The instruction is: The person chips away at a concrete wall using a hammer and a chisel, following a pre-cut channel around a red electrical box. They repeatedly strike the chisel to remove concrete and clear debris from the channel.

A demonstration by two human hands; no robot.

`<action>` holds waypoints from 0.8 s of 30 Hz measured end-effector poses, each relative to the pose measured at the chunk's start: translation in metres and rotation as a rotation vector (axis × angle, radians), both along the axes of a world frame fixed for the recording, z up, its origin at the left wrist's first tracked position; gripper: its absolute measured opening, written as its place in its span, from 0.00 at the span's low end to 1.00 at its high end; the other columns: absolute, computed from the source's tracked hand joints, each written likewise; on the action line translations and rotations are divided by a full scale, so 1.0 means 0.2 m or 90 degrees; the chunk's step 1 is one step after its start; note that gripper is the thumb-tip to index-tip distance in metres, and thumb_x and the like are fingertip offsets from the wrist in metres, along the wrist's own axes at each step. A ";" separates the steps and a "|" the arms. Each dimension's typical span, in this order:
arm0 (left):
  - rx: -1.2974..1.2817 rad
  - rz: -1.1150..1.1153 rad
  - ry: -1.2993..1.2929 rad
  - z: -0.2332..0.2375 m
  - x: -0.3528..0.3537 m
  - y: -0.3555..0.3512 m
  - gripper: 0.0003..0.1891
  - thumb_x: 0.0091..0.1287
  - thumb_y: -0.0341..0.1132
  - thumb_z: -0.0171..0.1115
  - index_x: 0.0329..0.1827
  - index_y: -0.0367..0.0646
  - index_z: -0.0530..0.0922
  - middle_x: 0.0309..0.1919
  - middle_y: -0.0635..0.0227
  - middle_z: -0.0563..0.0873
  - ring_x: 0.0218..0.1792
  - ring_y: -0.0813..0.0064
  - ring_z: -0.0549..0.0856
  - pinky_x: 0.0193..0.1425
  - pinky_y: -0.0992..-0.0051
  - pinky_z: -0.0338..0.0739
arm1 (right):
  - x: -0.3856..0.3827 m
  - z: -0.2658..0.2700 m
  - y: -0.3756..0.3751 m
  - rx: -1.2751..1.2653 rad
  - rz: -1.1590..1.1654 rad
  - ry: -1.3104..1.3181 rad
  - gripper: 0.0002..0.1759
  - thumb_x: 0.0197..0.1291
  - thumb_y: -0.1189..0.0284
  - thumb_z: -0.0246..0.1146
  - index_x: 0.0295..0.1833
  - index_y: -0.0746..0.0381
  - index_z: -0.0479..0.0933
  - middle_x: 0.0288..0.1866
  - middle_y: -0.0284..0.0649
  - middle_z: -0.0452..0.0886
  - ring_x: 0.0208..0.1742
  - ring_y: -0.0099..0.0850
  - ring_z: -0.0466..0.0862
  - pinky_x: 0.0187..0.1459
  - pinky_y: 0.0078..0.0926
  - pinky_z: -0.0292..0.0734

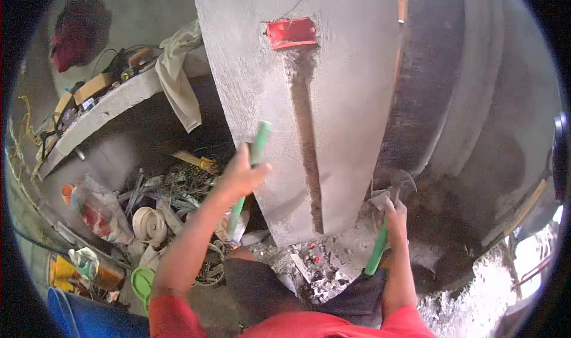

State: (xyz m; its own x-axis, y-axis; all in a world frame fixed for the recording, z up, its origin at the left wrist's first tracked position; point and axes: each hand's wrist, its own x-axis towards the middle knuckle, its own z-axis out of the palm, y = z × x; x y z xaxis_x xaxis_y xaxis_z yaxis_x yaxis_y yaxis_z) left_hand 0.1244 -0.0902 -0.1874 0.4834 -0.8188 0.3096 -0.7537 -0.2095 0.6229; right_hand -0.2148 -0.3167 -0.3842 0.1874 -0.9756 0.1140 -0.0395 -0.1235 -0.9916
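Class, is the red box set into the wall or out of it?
In: the red box sits recessed in the wall, atop the cut groove.

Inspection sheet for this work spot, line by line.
Surface: concrete pillar with a vertical groove cut below a red box; rubble at its foot.
Job's things: green-handled tool; hammer, also green-handled.
Clutter: plastic bags and scraps on the floor at left; cloth hanging off a ledge.
Hands: left hand grips the green-handled tool beside the pillar; right hand grips the hammer, low.
Cables: loose wires in the floor pile.
Surroundings: red bundle on the back wall; blue tub near the person.
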 end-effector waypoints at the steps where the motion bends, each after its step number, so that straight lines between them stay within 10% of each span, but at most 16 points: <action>1: -0.003 0.017 0.141 0.05 0.01 0.04 0.21 0.68 0.38 0.60 0.59 0.35 0.69 0.43 0.56 0.81 0.30 0.66 0.84 0.38 0.65 0.78 | 0.03 0.11 0.01 -0.069 0.008 0.056 0.21 0.63 0.61 0.65 0.51 0.68 0.80 0.35 0.39 0.83 0.35 0.29 0.81 0.39 0.32 0.77; 4: -0.046 -0.066 0.062 0.32 -0.03 0.12 0.24 0.71 0.40 0.58 0.65 0.34 0.70 0.35 0.61 0.82 0.31 0.71 0.83 0.36 0.68 0.79 | 0.10 0.58 0.05 -0.205 0.015 0.148 0.26 0.59 0.63 0.69 0.56 0.71 0.78 0.44 0.49 0.86 0.45 0.38 0.85 0.52 0.36 0.78; 7: -0.228 -0.048 -0.376 0.53 0.05 0.04 0.27 0.73 0.46 0.57 0.68 0.34 0.73 0.40 0.48 0.87 0.43 0.55 0.88 0.50 0.62 0.81 | 0.16 0.95 0.11 -0.397 0.062 0.136 0.30 0.62 0.64 0.68 0.66 0.67 0.72 0.42 0.38 0.81 0.32 0.23 0.80 0.33 0.25 0.77; 9: -0.191 -0.041 -0.339 0.70 0.00 0.00 0.26 0.74 0.49 0.56 0.63 0.35 0.76 0.45 0.42 0.86 0.51 0.43 0.85 0.58 0.57 0.77 | 0.19 1.00 0.19 -0.193 0.111 -0.005 0.25 0.67 0.62 0.64 0.63 0.66 0.73 0.45 0.48 0.85 0.48 0.35 0.84 0.52 0.36 0.79; 12: -0.087 0.054 -0.396 0.78 0.06 -0.15 0.22 0.74 0.48 0.55 0.59 0.38 0.78 0.45 0.43 0.86 0.50 0.42 0.85 0.56 0.54 0.78 | 0.25 0.75 0.13 -0.279 0.037 0.095 0.22 0.72 0.59 0.58 0.60 0.65 0.74 0.37 0.41 0.81 0.40 0.28 0.82 0.42 0.30 0.79; 15: -0.036 0.092 -0.466 0.82 -0.03 -0.21 0.20 0.74 0.48 0.55 0.54 0.40 0.80 0.46 0.44 0.86 0.51 0.42 0.84 0.54 0.50 0.78 | 0.23 1.02 0.31 -0.177 0.095 0.092 0.17 0.72 0.61 0.59 0.55 0.65 0.76 0.31 0.38 0.80 0.32 0.25 0.80 0.34 0.30 0.77; 24: -0.036 0.059 -0.544 0.88 0.04 -0.35 0.18 0.70 0.45 0.60 0.47 0.36 0.83 0.43 0.46 0.87 0.47 0.46 0.87 0.51 0.51 0.81 | 0.32 1.75 0.41 -0.521 0.008 0.132 0.23 0.72 0.53 0.57 0.47 0.64 0.79 0.28 0.36 0.78 0.29 0.24 0.79 0.31 0.29 0.75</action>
State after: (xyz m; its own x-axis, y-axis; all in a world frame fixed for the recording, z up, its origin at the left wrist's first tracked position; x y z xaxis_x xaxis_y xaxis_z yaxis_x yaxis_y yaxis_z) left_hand 0.1321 -0.1594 -0.0123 0.1306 -0.7598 0.6370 -0.9500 -0.2796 -0.1388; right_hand -0.1511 -0.2355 -0.0347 0.2924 -0.5982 0.7461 -0.2048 -0.8013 -0.5621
